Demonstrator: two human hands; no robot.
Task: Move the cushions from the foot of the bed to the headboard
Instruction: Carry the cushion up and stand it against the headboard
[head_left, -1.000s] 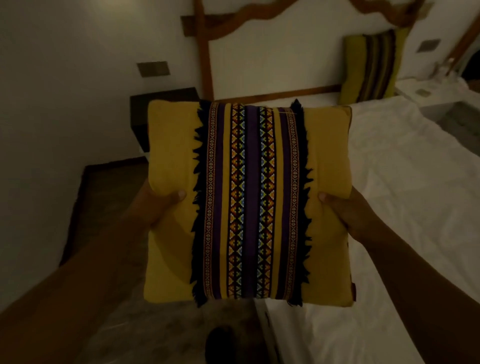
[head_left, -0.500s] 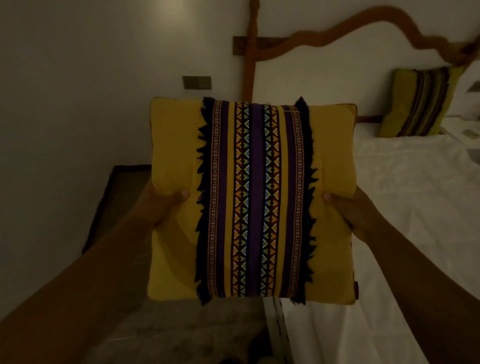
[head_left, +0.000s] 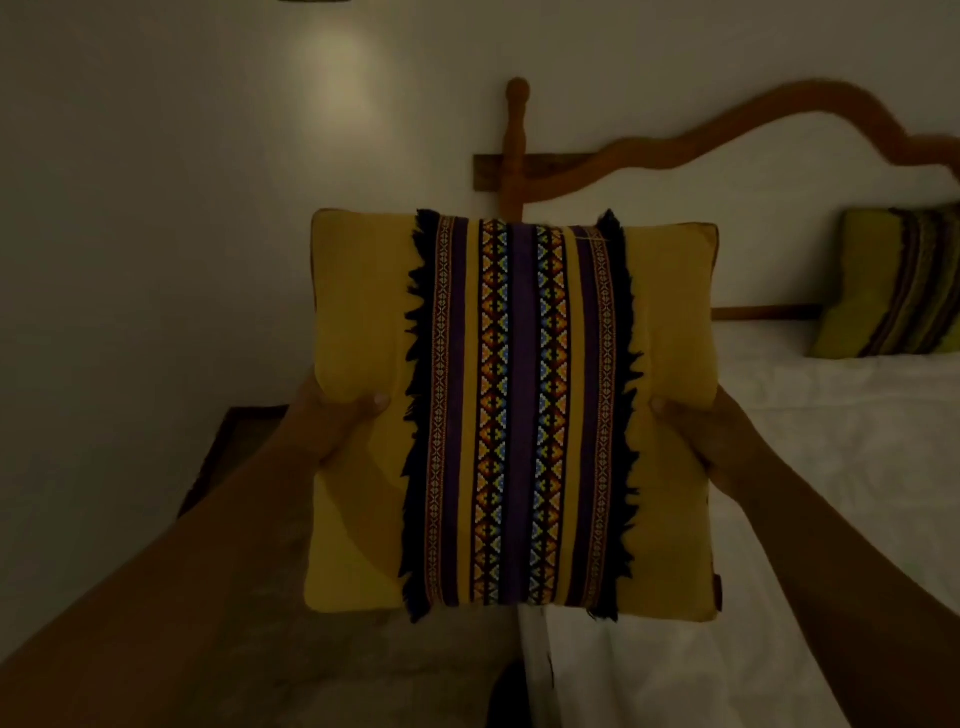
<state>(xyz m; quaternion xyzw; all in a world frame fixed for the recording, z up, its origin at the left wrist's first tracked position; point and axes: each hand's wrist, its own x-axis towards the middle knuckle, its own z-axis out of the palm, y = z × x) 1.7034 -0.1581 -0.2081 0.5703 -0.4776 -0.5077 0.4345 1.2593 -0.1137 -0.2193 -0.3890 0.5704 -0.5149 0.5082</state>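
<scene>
I hold a square yellow cushion (head_left: 675, 322) with a purple patterned band and black fringe upright in front of me, over the left edge of the bed. My left hand (head_left: 332, 421) grips its left edge and my right hand (head_left: 701, 431) grips its right edge, thumbs on the front. A second matching cushion (head_left: 893, 286) leans against the wooden headboard (head_left: 649, 150) at the far right. The white bed (head_left: 831, 441) stretches to the right behind the held cushion.
A plain wall runs along the left. A dark nightstand or skirting edge (head_left: 218, 457) shows left of my left arm. The floor (head_left: 363, 665) lies between wall and bed. The room is dim.
The view has moved closer to the headboard, which now rises larger behind the cushion. The second cushion has shifted toward the right edge. My grip on the cushion is unchanged.
</scene>
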